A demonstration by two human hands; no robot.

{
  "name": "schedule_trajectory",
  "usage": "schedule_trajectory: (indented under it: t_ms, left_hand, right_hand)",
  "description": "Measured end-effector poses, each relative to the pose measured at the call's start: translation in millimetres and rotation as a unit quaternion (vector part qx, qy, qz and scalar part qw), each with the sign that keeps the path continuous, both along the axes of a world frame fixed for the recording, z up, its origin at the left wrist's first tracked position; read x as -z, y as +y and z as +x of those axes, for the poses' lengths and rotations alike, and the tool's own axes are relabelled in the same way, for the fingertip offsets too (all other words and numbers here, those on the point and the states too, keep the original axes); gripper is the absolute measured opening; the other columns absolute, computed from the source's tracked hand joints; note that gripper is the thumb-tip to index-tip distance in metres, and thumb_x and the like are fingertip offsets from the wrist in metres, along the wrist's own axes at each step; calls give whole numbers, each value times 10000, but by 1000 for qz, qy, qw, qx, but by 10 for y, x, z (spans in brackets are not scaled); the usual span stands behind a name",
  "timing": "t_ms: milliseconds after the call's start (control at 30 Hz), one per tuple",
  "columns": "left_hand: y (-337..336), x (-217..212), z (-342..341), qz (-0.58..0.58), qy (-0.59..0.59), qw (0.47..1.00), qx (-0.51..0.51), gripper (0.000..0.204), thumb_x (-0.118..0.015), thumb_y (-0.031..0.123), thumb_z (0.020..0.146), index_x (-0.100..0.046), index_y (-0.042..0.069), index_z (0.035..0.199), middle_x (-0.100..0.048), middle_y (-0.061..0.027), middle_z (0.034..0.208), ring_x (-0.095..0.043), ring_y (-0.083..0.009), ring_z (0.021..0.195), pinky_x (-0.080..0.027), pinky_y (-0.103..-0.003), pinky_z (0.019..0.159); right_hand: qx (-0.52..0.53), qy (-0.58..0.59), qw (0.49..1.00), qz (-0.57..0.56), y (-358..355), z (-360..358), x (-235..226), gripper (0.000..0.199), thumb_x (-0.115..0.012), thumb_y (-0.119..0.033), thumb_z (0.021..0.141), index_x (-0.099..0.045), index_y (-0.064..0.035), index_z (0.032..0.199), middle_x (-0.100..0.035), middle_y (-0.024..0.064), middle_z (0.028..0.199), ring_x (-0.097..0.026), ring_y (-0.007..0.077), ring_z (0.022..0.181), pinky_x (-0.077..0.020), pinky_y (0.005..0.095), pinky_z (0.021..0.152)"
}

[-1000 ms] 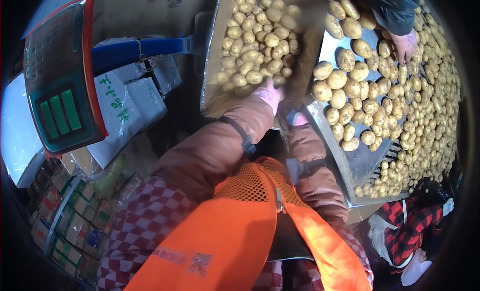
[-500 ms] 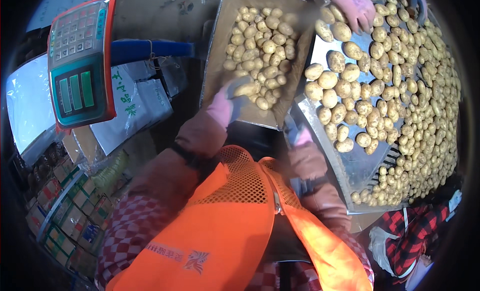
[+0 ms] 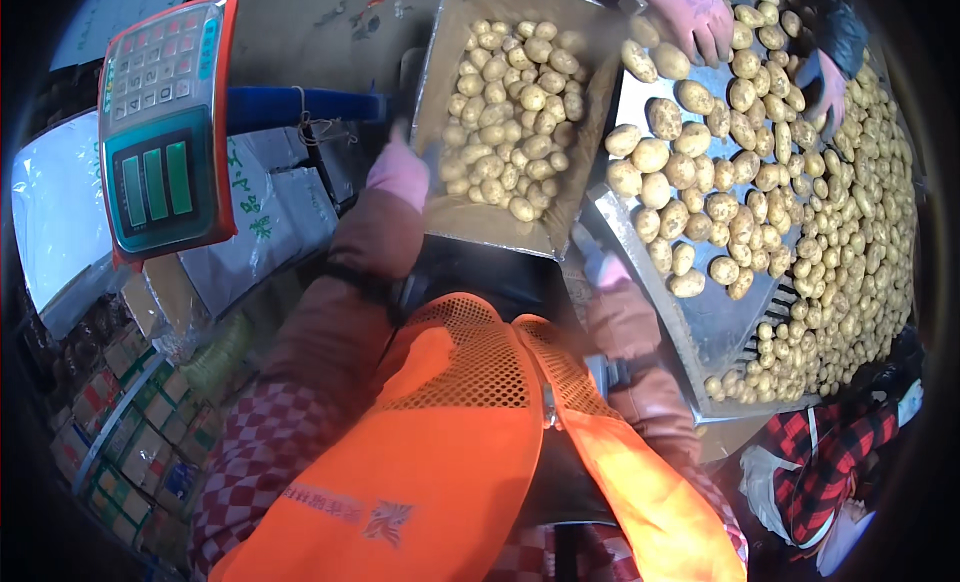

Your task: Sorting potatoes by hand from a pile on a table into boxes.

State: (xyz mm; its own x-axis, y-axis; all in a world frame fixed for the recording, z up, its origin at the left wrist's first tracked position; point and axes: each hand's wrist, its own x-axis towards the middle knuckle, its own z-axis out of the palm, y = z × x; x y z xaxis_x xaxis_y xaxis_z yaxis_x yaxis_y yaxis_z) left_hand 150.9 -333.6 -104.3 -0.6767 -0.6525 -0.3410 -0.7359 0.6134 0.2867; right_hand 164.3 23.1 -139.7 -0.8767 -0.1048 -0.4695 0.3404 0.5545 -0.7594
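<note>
The box point(image 3: 480, 219) stands open in front of the person, and many potatoes point(image 3: 532, 98) lie inside it in one heap. This heap is to the right of the left hand point(image 3: 402, 174) and up and left from the right hand point(image 3: 607, 269).

The gloved left hand is at the left wall of the box, outside of the heap, with one finger pointing away from the body. Its other fingers are blurred at the wall, so I cannot tell how far it is open or if it grips the cardboard; no potato is seen in it. The gloved right hand is just beside the near right corner of the box, between it and the metal table point(image 3: 718, 332). Its fingers reach toward this corner, but they are blurred too, and I cannot tell if they hold or touch it.

On the table, to the right of both hands, lie loose potatoes point(image 3: 742, 224), and a denser pile point(image 3: 868, 247) is farther right. At the far side, one co-worker's hand point(image 3: 692, 20) and another gloved hand point(image 3: 828, 90) are over potatoes. The scale display point(image 3: 160, 177) stands well left of the box.
</note>
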Motion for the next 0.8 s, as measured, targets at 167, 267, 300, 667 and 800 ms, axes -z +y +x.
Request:
schedule_trajectory:
  t_ms: [167, 267, 300, 667, 800]
  left_hand:
    - [-203, 275, -55, 55, -173, 983, 24, 380, -572, 359, 975, -689, 99, 1227, -704, -193, 1228, -648, -381, 1190, -520, -470, 1006]
    - [-380, 375, -10, 87, -176, 979, 44, 348, -572, 324, 965, -709, 120, 1211, -701, -176, 1245, -649, -388, 1183, -524, -467, 1006]
    - [-494, 412, 1, 74, -180, 980, 29, 394, -589, 408, 955, -716, 130, 1203, -711, -185, 1205, -660, -397, 1152, -532, -479, 974]
    - [-1033, 817, 282, 70, -135, 988, -10, 517, -660, 559, 925, -720, 130, 1207, -729, -214, 1111, -673, -437, 1075, -545, -497, 913]
    - [-896, 676, 237, 95, -116, 989, -15, 506, -657, 551, 932, -719, 131, 1208, -726, -212, 1132, -661, -434, 1110, -533, -502, 940]
  right_hand:
    - [-126, -66, 974, 177, -692, -405, 28, 471, -768, -314, 902, -666, -51, 1280, -714, 108, 1104, -659, 253, 881, -529, 371, 798]
    - [-138, -144, 955, 221, -979, -612, -358, 439, -748, -299, 910, -677, -52, 1266, -727, 129, 1107, -679, 276, 938, -530, 387, 851]
    - [-141, -171, 948, 229, -1110, -650, -492, 429, -741, -294, 912, -681, -52, 1262, -731, 136, 1108, -686, 284, 957, -530, 392, 868]
    - [-139, -181, 951, 211, -1171, -489, -486, 369, -662, -378, 891, -735, -121, 1145, -742, 187, 1055, -702, 382, 1047, -539, 452, 910]
    - [-135, -164, 950, 228, -1002, -522, -292, 369, -653, -361, 889, -728, -114, 1153, -740, 191, 1051, -704, 383, 1032, -538, 452, 879]
